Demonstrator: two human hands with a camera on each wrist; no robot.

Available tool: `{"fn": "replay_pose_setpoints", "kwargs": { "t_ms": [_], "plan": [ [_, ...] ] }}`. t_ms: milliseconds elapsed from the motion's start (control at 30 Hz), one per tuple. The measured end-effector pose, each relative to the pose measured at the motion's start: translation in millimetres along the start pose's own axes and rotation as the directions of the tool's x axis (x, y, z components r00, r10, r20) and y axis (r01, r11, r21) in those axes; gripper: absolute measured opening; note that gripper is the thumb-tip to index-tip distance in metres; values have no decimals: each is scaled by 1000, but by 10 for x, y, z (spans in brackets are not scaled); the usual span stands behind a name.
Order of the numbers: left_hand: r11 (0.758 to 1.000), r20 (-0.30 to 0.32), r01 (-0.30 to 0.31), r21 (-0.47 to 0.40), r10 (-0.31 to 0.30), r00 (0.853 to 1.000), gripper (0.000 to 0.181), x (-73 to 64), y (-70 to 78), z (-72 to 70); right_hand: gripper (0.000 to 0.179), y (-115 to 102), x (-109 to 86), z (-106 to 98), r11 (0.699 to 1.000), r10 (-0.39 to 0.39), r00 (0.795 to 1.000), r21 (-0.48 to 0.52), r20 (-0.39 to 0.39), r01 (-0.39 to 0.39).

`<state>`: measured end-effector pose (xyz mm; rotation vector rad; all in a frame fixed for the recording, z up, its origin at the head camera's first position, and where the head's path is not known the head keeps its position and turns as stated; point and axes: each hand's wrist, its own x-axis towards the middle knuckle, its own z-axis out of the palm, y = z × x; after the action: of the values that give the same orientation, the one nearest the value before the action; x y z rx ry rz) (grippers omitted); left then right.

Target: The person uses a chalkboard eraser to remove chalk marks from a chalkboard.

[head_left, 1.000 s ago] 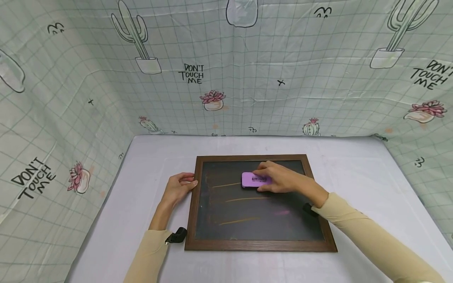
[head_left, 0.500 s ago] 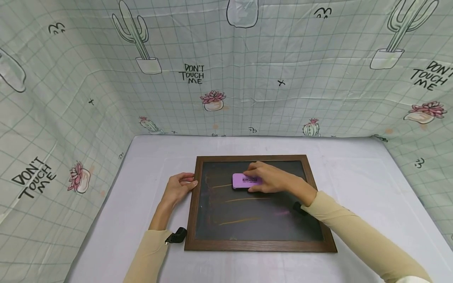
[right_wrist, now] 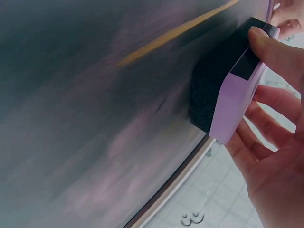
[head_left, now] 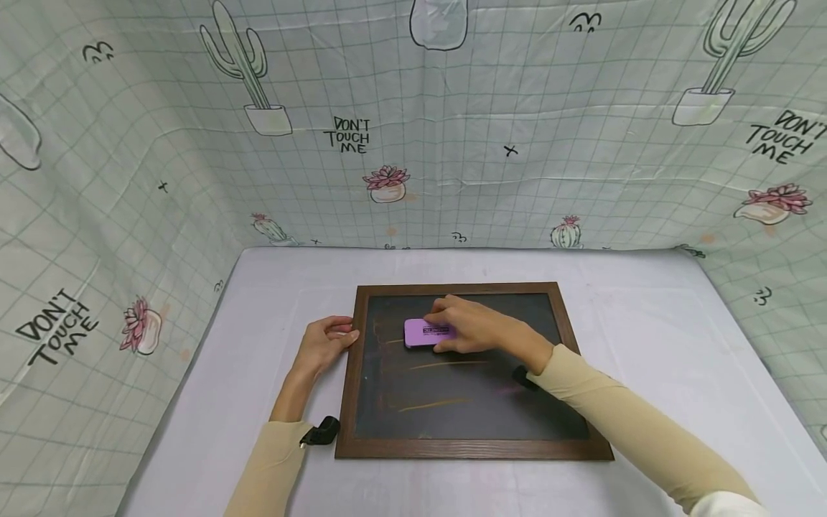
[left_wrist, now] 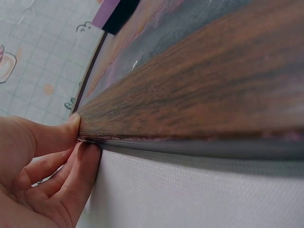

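Note:
A blackboard (head_left: pixel 478 416) in a brown wooden frame lies flat on the white table. My right hand (head_left: pixel 474 327) grips a purple eraser (head_left: pixel 416 334) with a dark felt underside, which sits on the upper left part of the board. Yellow chalk lines (head_left: pixel 449 365) run across the board below the eraser, and a short piece of the top one shows at its left. At the left side of the frame, my left hand (head_left: pixel 323 348) pinches the wooden edge; in the left wrist view the thumb (left_wrist: pixel 61 135) is on top and fingers are under the rim.
The white table (head_left: pixel 284 287) spreads around the board. A fabric backdrop (head_left: pixel 452 143) printed with cacti and lettering stands behind and at both sides. Black wrist cameras (head_left: pixel 321 432) sit on both wrists. A faint pink smudge is on the board near the right wrist.
My right hand has slid the eraser leftward along the top chalk line, and less of that line shows. The left hand stays on the frame.

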<state>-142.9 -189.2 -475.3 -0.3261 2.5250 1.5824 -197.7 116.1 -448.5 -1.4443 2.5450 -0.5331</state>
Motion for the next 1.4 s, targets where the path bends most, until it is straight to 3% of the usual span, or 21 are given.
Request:
{"fn": "replay_pose_setpoints", "kwargs": {
  "t_ms": [700, 967, 1400],
  "plan": [
    [1000, 1, -11, -5, 11, 1000, 38, -4, -3, -11, 52, -302, 421, 52, 984, -10, 997, -178, 79, 24],
    [1000, -7, -21, 11, 21, 1000, 38, 4, -9, -3, 50, -289, 363, 16, 972, -19, 995, -232, 97, 41],
    [1000, -3, -14, 9, 14, 1000, 38, -19, -1, -3, 53, -141, 86, -99, 973, 44, 991, -230, 129, -14]
  ]
}}
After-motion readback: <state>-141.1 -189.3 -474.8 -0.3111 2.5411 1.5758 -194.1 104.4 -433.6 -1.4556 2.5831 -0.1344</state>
